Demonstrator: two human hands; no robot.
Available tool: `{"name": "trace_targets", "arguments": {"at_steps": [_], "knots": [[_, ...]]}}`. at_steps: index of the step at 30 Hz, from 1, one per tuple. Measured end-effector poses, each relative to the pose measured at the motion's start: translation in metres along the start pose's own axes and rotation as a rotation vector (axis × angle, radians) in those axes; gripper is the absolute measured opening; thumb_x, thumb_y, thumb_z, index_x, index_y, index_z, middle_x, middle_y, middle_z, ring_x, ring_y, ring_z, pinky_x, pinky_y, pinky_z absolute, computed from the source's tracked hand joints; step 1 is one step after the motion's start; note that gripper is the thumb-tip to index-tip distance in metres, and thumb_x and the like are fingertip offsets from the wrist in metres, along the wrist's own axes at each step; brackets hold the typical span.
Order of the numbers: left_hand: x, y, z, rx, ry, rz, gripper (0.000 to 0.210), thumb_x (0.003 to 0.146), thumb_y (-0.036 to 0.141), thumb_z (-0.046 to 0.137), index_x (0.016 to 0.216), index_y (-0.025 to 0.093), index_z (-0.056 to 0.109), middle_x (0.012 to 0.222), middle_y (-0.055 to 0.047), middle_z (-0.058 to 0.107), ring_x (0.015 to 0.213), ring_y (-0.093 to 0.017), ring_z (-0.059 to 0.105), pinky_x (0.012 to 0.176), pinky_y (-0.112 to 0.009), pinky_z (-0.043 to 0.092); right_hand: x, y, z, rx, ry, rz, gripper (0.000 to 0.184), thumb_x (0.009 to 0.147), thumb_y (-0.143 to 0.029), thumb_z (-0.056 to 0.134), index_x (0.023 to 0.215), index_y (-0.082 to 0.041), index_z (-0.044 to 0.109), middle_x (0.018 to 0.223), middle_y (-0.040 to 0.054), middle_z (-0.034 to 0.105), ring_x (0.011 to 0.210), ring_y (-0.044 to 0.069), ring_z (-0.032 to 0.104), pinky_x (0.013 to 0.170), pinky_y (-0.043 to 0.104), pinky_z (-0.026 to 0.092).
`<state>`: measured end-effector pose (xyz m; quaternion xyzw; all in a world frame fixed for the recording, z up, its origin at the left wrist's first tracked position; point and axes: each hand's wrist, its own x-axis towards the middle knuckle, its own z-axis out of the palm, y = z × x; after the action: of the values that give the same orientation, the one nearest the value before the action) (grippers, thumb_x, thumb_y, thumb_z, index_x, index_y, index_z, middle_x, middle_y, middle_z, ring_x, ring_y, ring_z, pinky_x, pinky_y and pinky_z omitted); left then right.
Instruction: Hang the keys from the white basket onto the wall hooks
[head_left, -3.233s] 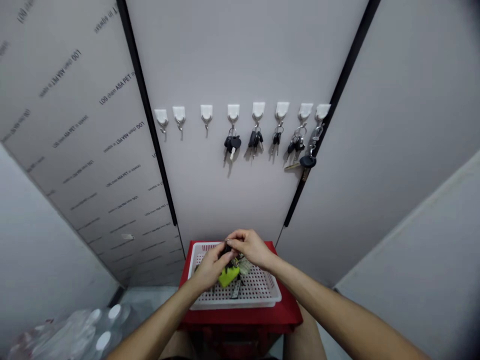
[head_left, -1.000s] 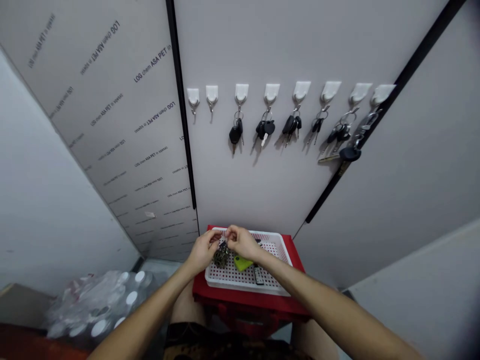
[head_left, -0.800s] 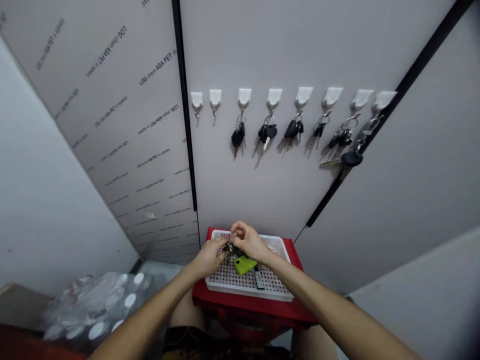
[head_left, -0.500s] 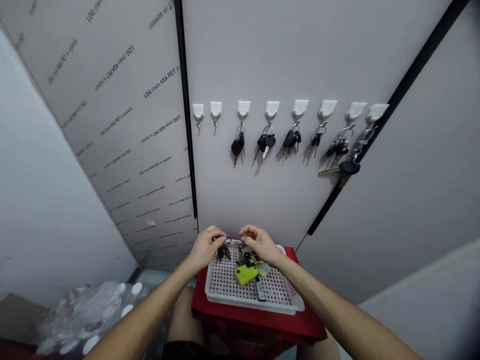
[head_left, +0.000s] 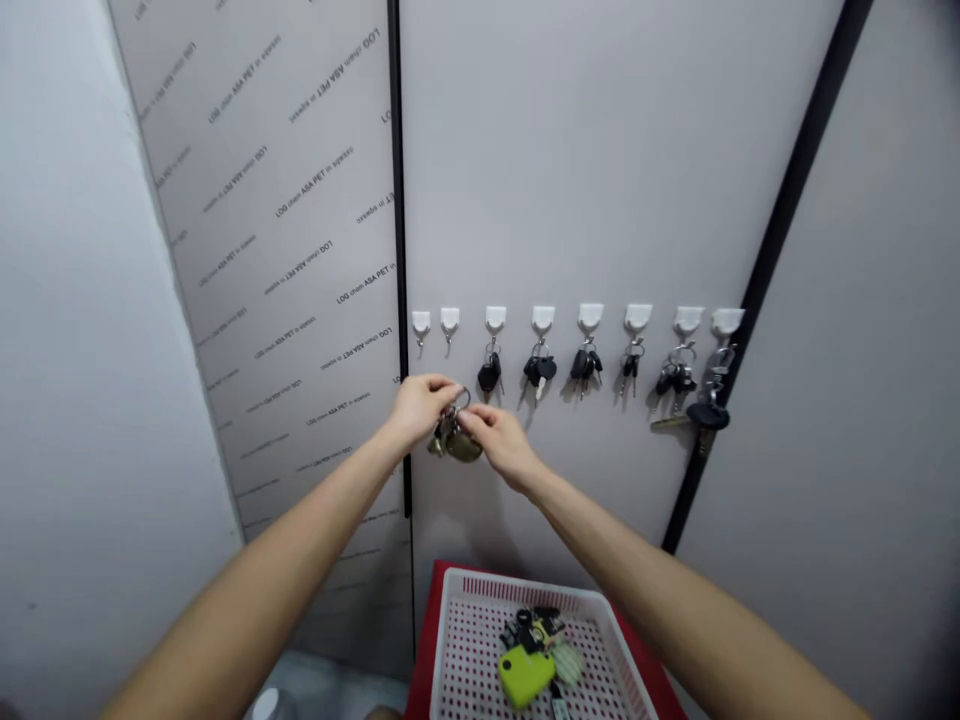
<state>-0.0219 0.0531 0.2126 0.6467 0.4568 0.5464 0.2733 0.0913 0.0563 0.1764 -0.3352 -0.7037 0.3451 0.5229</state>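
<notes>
Between both hands hangs a bunch of keys [head_left: 463,447] on a metal ring, with brass-coloured and dark pieces dangling below. My left hand [head_left: 421,408] pinches the ring from the left. My right hand [head_left: 501,440] closes its fingers on the same bunch from the right. Both hands are in front of the panel, below two bare white hooks [head_left: 449,320] at the left end of a row. Farther right, other hooks carry black-headed keys, such as the nearest set [head_left: 490,374], close above my right hand.
Below stands a white perforated basket [head_left: 469,650] on a red surface [head_left: 425,640]. It holds a lime-green key case [head_left: 526,675] and several dark keys [head_left: 534,628]. Black vertical strips [head_left: 400,200] edge the panel. A white bottle cap [head_left: 266,703] shows at the bottom left.
Both hands have risen from the basket with the bunch of keys, up to just under the hooks. The view has tilted upward, so the basket sits lower in it.
</notes>
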Motion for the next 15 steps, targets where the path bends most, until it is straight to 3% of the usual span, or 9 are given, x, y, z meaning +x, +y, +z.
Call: {"name": "trace_targets", "arguments": {"at_steps": [7, 11, 15], "knots": [[0.052, 0.022, -0.007, -0.148, 0.234, 0.007, 0.004, 0.060, 0.013, 0.048, 0.061, 0.011, 0.051, 0.046, 0.003, 0.047, 0.040, -0.005, 0.044, 0.044, -0.018, 0.039, 0.064, -0.032, 0.003, -0.182, 0.254, 0.008, 0.022, 0.061, -0.030, 0.042, 0.063, -0.012, 0.054, 0.057, 0.0008, 0.053, 0.051, 0.008, 0.045, 0.048, 0.019, 0.035], [0.068, 0.017, -0.004, 0.104, 0.334, 0.031, 0.007, 0.059, 0.013, 0.049, 0.065, 0.012, 0.051, 0.048, 0.002, 0.050, 0.043, -0.007, 0.048, 0.047, -0.020, 0.040, 0.077, -0.029, 0.004, -0.420, 0.321, 0.046, 0.022, 0.061, -0.028, 0.040, 0.057, -0.013, 0.056, 0.053, 0.0018, 0.054, 0.051, 0.010, 0.047, 0.047, 0.020, 0.034], [0.071, 0.008, -0.003, 0.421, 0.341, 0.111, 0.007, 0.059, 0.013, 0.048, 0.062, 0.013, 0.054, 0.057, -0.002, 0.057, 0.056, -0.010, 0.053, 0.058, -0.022, 0.041, 0.077, -0.021, 0.004, -0.557, 0.274, 0.097, 0.021, 0.061, -0.025, 0.040, 0.057, -0.013, 0.057, 0.052, 0.0029, 0.054, 0.051, 0.012, 0.048, 0.048, 0.022, 0.035]]}}
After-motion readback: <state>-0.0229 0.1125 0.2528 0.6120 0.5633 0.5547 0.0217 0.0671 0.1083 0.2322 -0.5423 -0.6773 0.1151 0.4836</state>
